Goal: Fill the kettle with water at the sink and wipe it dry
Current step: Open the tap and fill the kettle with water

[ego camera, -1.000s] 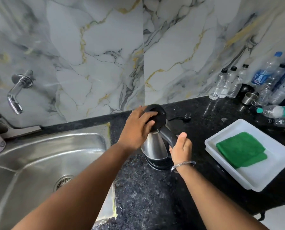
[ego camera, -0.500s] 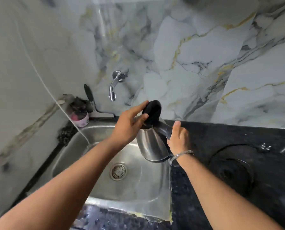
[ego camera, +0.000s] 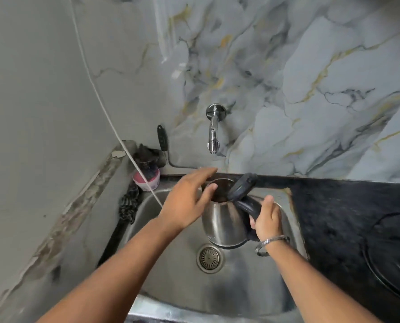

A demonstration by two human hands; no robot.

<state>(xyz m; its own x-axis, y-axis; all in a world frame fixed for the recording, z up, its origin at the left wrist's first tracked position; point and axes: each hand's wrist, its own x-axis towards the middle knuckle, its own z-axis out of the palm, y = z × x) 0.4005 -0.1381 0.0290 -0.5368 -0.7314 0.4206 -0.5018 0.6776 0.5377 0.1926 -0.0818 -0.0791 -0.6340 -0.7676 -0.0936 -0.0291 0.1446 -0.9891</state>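
The steel kettle (ego camera: 222, 223) hangs over the steel sink (ego camera: 241, 287), above and right of the drain (ego camera: 209, 258). Its black lid (ego camera: 242, 186) stands flipped up, so the mouth is uncovered. My right hand (ego camera: 266, 217) grips the black handle on the kettle's right side. Just left of the mouth, my left hand (ego camera: 189, 197) hovers with fingers spread, holding nothing. The chrome tap (ego camera: 213, 130) juts from the marble wall above and behind the kettle; no water is visible from it.
A pink tub (ego camera: 147, 179) with a dark scrubber and a black-handled tool (ego camera: 163, 141) sit at the sink's back left corner. A white cord (ego camera: 115, 127) runs down the left wall. Black granite counter (ego camera: 345, 206) lies to the right, with the kettle's round base (ego camera: 394, 257) on it.
The kettle has been carried left from its base on the counter to over the sink. The lid now stands up, and my left hand has come off it.
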